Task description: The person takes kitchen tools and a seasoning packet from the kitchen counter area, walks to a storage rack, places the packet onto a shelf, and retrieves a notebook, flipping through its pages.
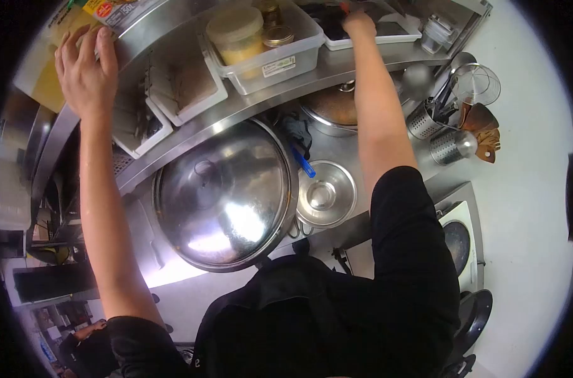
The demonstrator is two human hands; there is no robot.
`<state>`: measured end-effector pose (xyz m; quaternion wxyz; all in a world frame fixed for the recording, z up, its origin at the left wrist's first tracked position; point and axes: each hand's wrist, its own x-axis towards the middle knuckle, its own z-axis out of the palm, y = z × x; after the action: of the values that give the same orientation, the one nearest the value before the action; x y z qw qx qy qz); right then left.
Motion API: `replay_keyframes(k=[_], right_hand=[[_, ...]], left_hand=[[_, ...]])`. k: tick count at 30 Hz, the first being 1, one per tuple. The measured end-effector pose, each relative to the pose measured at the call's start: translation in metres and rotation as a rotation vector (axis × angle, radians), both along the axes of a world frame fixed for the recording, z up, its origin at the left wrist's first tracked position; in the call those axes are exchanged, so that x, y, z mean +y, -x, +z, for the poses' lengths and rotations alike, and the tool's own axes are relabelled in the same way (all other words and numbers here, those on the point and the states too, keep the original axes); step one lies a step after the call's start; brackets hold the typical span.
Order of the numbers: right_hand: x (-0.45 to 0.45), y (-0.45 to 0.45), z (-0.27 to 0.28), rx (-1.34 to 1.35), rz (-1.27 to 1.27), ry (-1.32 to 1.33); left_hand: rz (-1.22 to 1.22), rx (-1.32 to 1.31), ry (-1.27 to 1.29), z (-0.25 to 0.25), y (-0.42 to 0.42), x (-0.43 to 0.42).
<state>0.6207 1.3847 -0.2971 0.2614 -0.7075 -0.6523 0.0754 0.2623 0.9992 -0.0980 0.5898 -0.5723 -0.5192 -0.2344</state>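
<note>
My left hand (88, 72) is raised at the upper left, fingers spread and bent a little. It is next to the shelf edge and a yellow container (44, 79); whether it touches either is unclear. At the top, my right hand (360, 24) reaches into a shallow white tray (387, 39) with dark items in it. Its fingers look closed, and a small orange-red thing (345, 7) shows at their tips. What they grip is too small to make out. A clear plastic bin (277, 66) with a lidded tub and jars stands left of that tray.
Below the steel shelf (236, 107) sit a large domed lid (226, 195), a steel bowl (324, 195) and a covered pan (330, 110). Perforated utensil holders (425, 120) stand at the right. A person (88, 346) is at the lower left.
</note>
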Motion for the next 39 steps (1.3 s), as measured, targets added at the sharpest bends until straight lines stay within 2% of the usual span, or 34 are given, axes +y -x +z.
replay_keyframes(k=[3,5,7,10,12,14,15,16,17,21,26,29,31,32,34,37,39], right_hand=[[-0.043,0.0,0.016,-0.009,0.046,-0.1],[-0.068,-0.013,0.035,-0.178,0.183,-0.094],[-0.019,-0.017,0.014,-0.057,0.095,-0.027],[-0.046,-0.007,0.034,0.059,0.034,-0.109],[-0.039,0.0,0.02,0.11,0.089,-0.152],[-0.071,0.017,0.037,0.074,0.144,-0.166],[-0.046,0.031,0.022,0.11,0.116,-0.099],[-0.077,0.041,0.035,0.124,0.114,-0.209],[-0.067,0.05,0.028,0.135,0.091,-0.214],[-0.078,0.061,0.044,-0.052,0.106,-0.145],[-0.069,0.058,0.039,-0.048,0.154,-0.142],[-0.072,0.059,0.043,0.028,0.134,-0.051],[-0.078,0.062,0.045,-0.294,0.146,-0.167],[-0.08,0.063,0.047,-0.292,0.15,-0.169],[-0.083,0.062,0.045,-0.119,0.135,-0.291],[-0.065,0.05,0.037,-0.195,0.034,-0.289],[-0.061,0.044,0.037,-0.13,0.01,-0.232]], left_hand=[[0.025,-0.013,-0.001,0.0,-0.006,-0.002],[0.001,-0.042,-0.031,0.002,-0.014,-0.006],[-0.006,-0.073,0.017,0.003,-0.017,-0.007],[-0.02,-0.093,-0.018,0.003,-0.019,-0.007],[-0.016,-0.102,-0.008,0.002,-0.024,-0.008],[-0.014,-0.101,-0.004,0.001,-0.024,-0.008],[-0.005,-0.097,-0.004,0.002,-0.023,-0.007],[-0.02,-0.08,-0.01,0.002,-0.024,-0.006],[-0.039,-0.07,-0.013,0.003,-0.024,-0.006],[-0.007,-0.06,0.005,0.003,-0.029,-0.007],[0.004,-0.087,0.009,0.002,-0.026,-0.007],[0.014,-0.095,0.003,0.002,-0.028,-0.007],[0.011,-0.095,-0.004,0.002,-0.028,-0.006],[0.009,-0.098,-0.005,0.001,-0.027,-0.007],[0.011,-0.1,-0.001,0.001,-0.028,-0.008],[0.013,-0.103,0.008,0.002,-0.028,-0.007],[0.017,-0.108,0.019,0.002,-0.026,-0.009]])
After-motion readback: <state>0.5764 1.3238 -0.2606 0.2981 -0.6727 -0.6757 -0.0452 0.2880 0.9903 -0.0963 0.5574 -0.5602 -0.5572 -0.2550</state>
